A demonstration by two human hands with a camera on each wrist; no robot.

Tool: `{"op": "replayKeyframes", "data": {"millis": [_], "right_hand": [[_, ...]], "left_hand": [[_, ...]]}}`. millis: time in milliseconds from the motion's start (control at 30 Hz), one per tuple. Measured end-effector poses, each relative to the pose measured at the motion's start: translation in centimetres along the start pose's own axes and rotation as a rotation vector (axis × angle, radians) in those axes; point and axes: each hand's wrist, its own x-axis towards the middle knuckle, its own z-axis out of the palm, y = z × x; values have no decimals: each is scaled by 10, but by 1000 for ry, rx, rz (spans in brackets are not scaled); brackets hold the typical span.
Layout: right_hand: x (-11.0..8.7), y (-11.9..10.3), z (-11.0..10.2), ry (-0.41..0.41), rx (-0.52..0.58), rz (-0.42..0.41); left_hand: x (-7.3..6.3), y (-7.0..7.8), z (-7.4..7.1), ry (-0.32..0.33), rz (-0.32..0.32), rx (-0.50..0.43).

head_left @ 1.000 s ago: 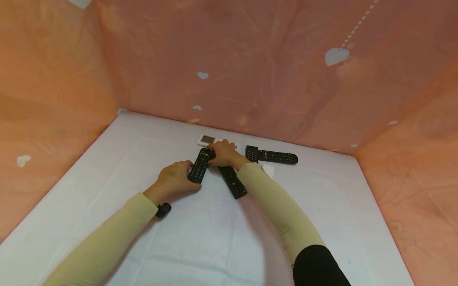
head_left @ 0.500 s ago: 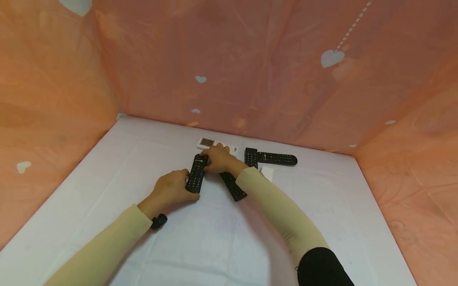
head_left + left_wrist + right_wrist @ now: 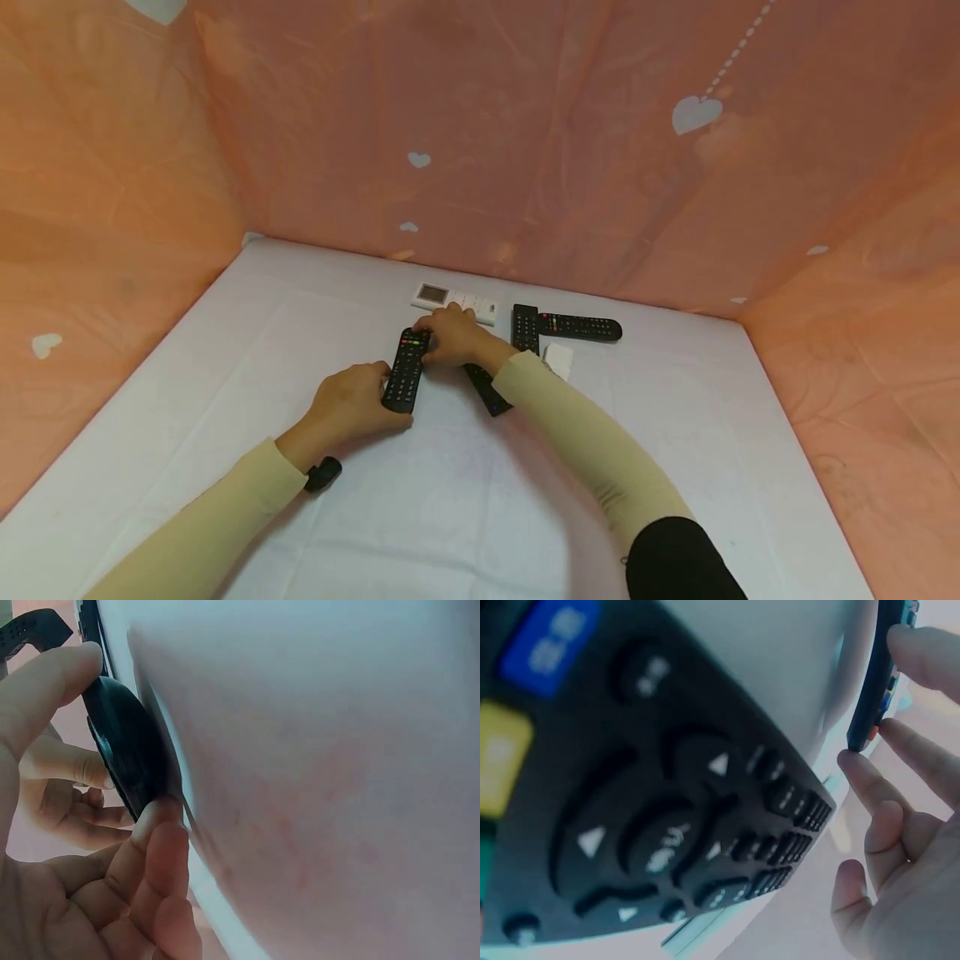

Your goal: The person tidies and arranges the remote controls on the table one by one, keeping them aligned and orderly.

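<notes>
A black remote control with rows of buttons lies slanted between my two hands. My left hand pinches its near end; in the left wrist view the thumb and fingers are at opposite edges of the dark remote's end. At the far end, my right hand holds it between thumb and fingertips, as the right wrist view shows at the remote's edge. A second black remote lies partly hidden under my right wrist and looms large in the right wrist view.
Behind my right hand lies a white remote with a small screen. To the right are an upright-lying black remote, a sideways black remote and a small white object. Orange sheeting walls the white table.
Both hands have shifted left and toward me with the black remote between them, and it has turned a little straighter. More of the white remote now shows.
</notes>
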Motion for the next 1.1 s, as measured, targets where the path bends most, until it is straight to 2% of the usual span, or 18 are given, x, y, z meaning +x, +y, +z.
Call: {"op": "replayKeyframes", "data": {"millis": [367,667,833,967,1100], "right_hand": [[0,-3,2,-17,10,-3],[-3,0,3,-31,15,9],[-25,16,-6,2,51,40],[-51,31,-13,58,77,62],[-77,39,-15,95,117,96]], "left_hand": [[-2,-2,-1,-19,-11,22],[-8,-2,-10,-19,2,39],[-1,2,-21,21,13,56],[13,2,-27,52,47,60],[32,4,-33,57,98,38]]}}
